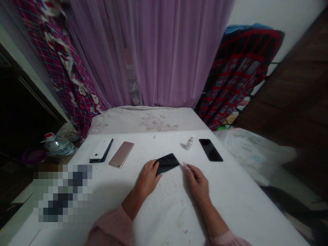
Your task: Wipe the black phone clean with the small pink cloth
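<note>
My left hand grips the near left end of a dark smartphone, its screen facing up, thumb along the front edge and fingers over the far edge. Just right of that phone, my right hand pinches a small pink cloth between thumb and fingers; most of the cloth is hidden in the hand. Beyond the right hand stands a small white spray bottle, upright. Farther right lies another black smartphone, screen up.
On the left of the white-covered table lie a rose-gold phone and a white phone on top of a dark one. A blurred patch covers the near left corner. Purple curtains hang behind; a large water bottle stands beyond the left edge.
</note>
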Demonstrator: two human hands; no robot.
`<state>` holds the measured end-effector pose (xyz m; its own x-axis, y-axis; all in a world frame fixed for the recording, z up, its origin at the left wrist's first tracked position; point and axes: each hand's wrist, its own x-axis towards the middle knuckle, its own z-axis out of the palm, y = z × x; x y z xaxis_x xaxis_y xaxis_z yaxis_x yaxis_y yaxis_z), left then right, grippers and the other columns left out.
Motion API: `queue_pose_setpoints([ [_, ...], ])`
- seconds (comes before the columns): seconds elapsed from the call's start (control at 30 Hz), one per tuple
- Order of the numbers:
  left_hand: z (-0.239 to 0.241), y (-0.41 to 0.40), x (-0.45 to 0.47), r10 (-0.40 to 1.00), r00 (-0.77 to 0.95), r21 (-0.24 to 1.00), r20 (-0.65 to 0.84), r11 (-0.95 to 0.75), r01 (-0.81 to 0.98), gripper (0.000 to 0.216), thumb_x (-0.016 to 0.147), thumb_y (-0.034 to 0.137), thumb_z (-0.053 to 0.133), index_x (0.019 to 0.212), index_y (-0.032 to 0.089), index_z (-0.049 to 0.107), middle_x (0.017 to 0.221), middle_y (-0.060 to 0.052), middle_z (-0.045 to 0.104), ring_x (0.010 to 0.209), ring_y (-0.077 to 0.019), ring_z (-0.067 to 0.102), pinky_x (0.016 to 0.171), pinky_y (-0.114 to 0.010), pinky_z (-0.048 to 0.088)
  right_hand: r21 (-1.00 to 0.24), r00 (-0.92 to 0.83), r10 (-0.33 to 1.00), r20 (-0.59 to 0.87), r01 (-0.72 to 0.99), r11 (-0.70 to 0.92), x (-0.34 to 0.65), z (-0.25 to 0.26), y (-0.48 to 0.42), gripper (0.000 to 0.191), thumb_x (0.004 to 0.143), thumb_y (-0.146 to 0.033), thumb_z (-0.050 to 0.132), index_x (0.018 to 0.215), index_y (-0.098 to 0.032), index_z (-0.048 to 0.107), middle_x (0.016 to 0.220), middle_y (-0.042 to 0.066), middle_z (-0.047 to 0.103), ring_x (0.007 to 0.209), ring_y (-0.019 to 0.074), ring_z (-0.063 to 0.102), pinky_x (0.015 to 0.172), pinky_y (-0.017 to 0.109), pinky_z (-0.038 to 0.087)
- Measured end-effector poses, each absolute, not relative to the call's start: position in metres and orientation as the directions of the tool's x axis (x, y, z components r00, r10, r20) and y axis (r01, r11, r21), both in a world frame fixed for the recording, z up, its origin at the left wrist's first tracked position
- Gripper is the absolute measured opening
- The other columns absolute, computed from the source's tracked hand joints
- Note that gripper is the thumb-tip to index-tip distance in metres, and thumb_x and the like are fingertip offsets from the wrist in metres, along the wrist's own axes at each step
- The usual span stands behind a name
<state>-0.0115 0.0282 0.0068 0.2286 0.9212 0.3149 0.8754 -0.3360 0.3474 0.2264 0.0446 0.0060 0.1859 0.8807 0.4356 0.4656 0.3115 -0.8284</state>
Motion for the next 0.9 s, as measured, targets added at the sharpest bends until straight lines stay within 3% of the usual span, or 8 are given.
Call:
queue_pose_setpoints([
  [0.17,0.008,-0.009,0.003,0.867,0.359,0.314,0.346,-0.468,0.826,0.049,0.089,0.023,0.055,0.137,0.021,0.048,0.141,-0.013,0.053,0.131,-0.03,0.048,0.108,-0.052,0.043,-0.635,-0.006,0.826,0.564,0.637,0.438,0.227,0.007,0.04,0.029,0.092,-0.032,0.051,0.107,-0.022,0.073,0.104,0.009,0.073,0.098,0.0233,0.066,0.087,0.039,0.055],
  [0.27,0.007,-0.024,0.011,0.838,0.402,0.26,0.37,-0.508,0.821,0.048,0.091,0.023,0.053,0.139,0.018,0.046,0.141,-0.013,0.053,0.133,-0.0314,0.047,0.109,-0.055,0.041,-0.525,-0.13,0.808,0.575,0.699,0.486,0.225,0.004,0.037,0.03,0.094,-0.025,0.047,0.109,-0.023,0.073,0.105,0.008,0.073,0.096,0.0233,0.066,0.086,0.04,0.055],
  [0.37,0.005,-0.026,0.014,0.837,0.4,0.242,0.374,-0.504,0.829,0.045,0.093,0.024,0.052,0.137,0.016,0.048,0.135,-0.015,0.058,0.126,-0.0315,0.053,0.104,-0.051,0.047,-0.46,-0.184,0.807,0.561,0.742,0.489,0.223,0.001,0.034,0.033,0.095,-0.02,0.045,0.113,-0.024,0.072,0.106,0.007,0.074,0.096,0.0244,0.064,0.087,0.043,0.055],
  [0.73,0.004,-0.023,0.015,0.835,0.392,0.252,0.386,-0.504,0.826,0.04,0.096,0.026,0.047,0.134,0.015,0.05,0.129,-0.015,0.062,0.12,-0.0305,0.057,0.1,-0.049,0.051,-0.388,-0.442,0.732,0.518,0.641,0.662,0.189,0.014,0.031,0.037,0.09,-0.011,0.053,0.123,-0.023,0.067,0.11,0.008,0.073,0.093,0.0237,0.062,0.084,0.041,0.056],
  [0.9,0.008,-0.022,0.014,0.829,0.413,0.209,0.378,-0.511,0.834,0.04,0.095,0.027,0.049,0.132,0.013,0.052,0.127,-0.015,0.063,0.118,-0.0292,0.059,0.098,-0.047,0.052,-0.383,-0.397,0.747,0.533,0.674,0.631,0.224,0.013,0.039,0.033,0.092,-0.011,0.05,0.117,-0.023,0.069,0.107,0.008,0.074,0.091,0.0222,0.064,0.081,0.038,0.056],
])
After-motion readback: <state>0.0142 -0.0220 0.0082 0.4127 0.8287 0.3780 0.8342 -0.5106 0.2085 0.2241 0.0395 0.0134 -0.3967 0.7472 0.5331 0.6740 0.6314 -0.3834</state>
